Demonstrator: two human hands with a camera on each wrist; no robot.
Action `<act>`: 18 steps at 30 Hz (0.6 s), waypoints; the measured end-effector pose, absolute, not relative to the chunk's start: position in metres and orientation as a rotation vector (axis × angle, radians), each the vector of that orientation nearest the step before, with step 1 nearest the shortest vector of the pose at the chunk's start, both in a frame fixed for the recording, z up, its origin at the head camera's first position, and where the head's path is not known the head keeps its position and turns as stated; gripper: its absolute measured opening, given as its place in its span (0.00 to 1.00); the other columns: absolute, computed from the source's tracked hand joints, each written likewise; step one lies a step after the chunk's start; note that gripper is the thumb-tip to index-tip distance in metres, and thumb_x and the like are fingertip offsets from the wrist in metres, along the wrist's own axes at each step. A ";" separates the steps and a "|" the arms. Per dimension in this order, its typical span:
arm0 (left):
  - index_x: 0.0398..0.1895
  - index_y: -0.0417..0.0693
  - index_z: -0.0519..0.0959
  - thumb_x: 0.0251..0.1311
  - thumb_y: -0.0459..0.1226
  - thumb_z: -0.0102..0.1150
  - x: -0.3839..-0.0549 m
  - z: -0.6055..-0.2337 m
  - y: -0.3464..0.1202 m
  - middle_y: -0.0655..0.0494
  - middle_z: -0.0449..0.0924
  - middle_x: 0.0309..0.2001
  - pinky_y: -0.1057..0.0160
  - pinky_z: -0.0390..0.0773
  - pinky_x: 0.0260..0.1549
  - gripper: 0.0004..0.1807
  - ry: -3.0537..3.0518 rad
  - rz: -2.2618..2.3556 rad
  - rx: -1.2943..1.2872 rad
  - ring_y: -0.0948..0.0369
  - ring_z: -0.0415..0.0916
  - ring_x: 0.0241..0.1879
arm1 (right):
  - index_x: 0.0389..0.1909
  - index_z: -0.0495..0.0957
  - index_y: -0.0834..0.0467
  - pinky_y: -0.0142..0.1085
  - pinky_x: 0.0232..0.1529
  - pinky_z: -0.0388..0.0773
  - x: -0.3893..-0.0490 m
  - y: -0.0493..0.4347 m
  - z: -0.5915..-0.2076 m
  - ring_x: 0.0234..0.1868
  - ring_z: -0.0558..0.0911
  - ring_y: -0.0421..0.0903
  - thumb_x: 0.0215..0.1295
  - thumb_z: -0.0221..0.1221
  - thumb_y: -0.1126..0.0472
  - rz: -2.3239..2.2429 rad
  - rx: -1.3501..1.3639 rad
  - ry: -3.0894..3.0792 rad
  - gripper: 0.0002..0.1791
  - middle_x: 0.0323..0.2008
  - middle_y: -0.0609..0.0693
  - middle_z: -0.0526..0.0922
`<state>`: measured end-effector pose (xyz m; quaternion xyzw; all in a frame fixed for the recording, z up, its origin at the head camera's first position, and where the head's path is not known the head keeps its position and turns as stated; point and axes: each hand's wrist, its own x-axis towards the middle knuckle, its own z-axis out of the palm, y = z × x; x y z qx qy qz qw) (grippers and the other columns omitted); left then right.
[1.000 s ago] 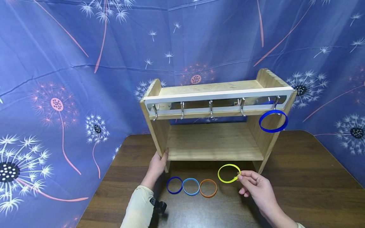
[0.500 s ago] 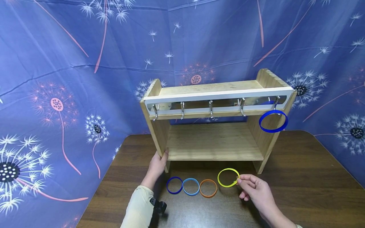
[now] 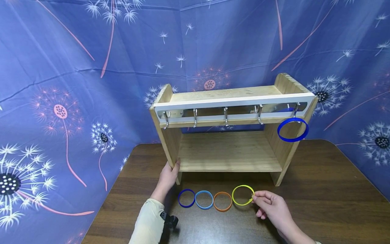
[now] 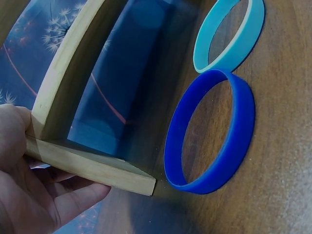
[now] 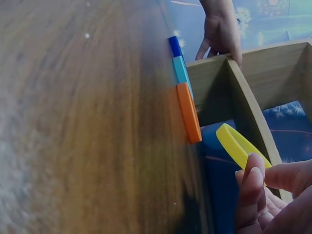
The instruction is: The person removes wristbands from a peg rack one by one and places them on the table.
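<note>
My right hand [image 3: 272, 207] pinches a yellow silicone wristband [image 5: 234, 146] between thumb and fingers. The right wrist view shows this band held just above the table, near an orange wristband [image 5: 189, 112]. My left hand [image 3: 168, 177] grips the lower left side panel of a wooden shelf [image 3: 228, 150], thumb on its inner side. Along the shelf's front, a row of wristbands lies flat: dark blue [image 4: 243, 136], light blue [image 4: 251, 36], then orange. Another blue wristband [image 3: 292, 139] hangs from the rightmost hook [image 3: 296, 110].
A white-edged rail [image 3: 210, 101] with several metal hooks spans the shelf's upper front. The hooks left of the rightmost carry no bands. The shelf stands on a brown wooden table [image 3: 329, 189], in front of a blue dandelion-print cloth [image 3: 146, 40].
The yellow wristband and my right hand have moved down and slightly nearer, bringing the band beside the orange one. My left hand has kept its place on the shelf.
</note>
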<state>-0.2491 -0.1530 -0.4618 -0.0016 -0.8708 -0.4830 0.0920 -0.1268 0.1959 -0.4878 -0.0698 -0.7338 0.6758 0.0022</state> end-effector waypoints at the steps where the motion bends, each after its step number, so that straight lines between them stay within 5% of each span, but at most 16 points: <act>1: 0.46 0.45 0.74 0.71 0.50 0.50 -0.249 -0.462 -0.153 0.44 0.80 0.43 0.44 0.72 0.50 0.18 -2.585 -1.434 -0.005 0.47 0.75 0.48 | 0.46 0.74 0.73 0.31 0.17 0.75 -0.127 0.196 -0.489 0.15 0.77 0.43 0.66 0.60 0.66 2.121 -0.217 -2.312 0.15 0.31 0.57 0.85; 18: 0.46 0.45 0.75 0.71 0.50 0.50 -0.249 -0.462 -0.152 0.42 0.80 0.45 0.43 0.71 0.51 0.17 -2.573 -1.421 0.006 0.44 0.75 0.51 | 0.50 0.71 0.77 0.32 0.18 0.76 -0.129 0.201 -0.502 0.16 0.77 0.43 0.67 0.59 0.66 2.137 -0.136 -2.448 0.18 0.33 0.59 0.84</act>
